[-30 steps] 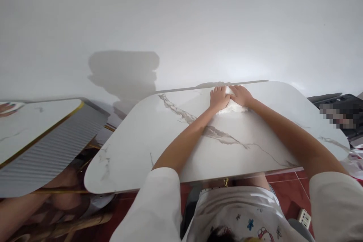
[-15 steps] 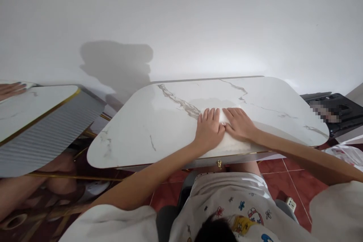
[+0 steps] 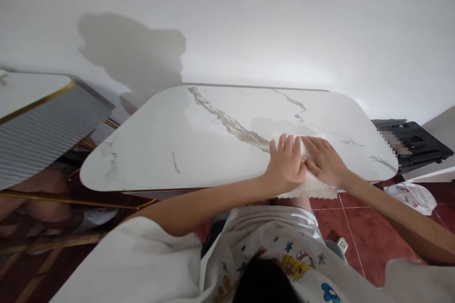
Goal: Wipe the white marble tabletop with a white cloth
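Note:
A white cloth [image 3: 313, 187] lies on the white marble-patterned tabletop [image 3: 213, 151], its scalloped edge hanging over the front edge. Flat on the cloth rests my left hand [image 3: 286, 161], its fingers slightly apart and pointing away from me. Beside it on the right, my right hand [image 3: 325, 161] also presses on the cloth with its fingers extended. The two thumbs meet or nearly meet between the hands. Part of the cloth is hidden under both palms.
Another table [image 3: 31, 99] with a gold edge and ribbed grey side stands at the left, a person's legs below it. A black case [image 3: 423, 144] is at the right. A plastic bag [image 3: 410, 197] and a white socket block [image 3: 342, 245] lie lower right.
Both hands and the cloth have moved right and nearer the front edge, where the cloth now overhangs. The view has shifted, and the other person's hand at the far left is out of sight.

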A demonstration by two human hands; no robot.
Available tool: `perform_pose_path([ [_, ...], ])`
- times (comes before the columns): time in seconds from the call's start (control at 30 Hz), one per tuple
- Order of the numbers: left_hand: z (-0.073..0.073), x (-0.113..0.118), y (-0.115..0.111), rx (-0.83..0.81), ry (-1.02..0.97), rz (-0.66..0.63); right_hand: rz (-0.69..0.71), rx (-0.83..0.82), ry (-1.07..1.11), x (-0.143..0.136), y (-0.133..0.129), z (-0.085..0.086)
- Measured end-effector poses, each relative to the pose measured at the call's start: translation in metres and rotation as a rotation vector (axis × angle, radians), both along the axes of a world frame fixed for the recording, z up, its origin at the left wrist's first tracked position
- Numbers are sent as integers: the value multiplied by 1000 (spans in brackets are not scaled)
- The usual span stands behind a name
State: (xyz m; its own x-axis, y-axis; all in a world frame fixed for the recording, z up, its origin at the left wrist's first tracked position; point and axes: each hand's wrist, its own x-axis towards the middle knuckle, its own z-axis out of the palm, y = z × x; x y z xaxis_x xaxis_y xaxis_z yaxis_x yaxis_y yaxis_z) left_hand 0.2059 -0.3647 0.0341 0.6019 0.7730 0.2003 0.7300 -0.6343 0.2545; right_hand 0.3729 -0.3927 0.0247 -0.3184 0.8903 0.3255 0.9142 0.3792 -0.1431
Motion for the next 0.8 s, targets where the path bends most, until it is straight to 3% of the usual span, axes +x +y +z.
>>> perform_pose_path([
  [0.13, 3, 18, 6, 13, -2, -68, -57, -12, -29, 16, 0, 3],
  [0.27, 6, 22, 28, -12, -5, -91, -81, -19, -26, 22, 24, 1],
  [0.8, 6, 64, 191, -17, -54, 35, -96, -38, -55, 65, 211, -6],
])
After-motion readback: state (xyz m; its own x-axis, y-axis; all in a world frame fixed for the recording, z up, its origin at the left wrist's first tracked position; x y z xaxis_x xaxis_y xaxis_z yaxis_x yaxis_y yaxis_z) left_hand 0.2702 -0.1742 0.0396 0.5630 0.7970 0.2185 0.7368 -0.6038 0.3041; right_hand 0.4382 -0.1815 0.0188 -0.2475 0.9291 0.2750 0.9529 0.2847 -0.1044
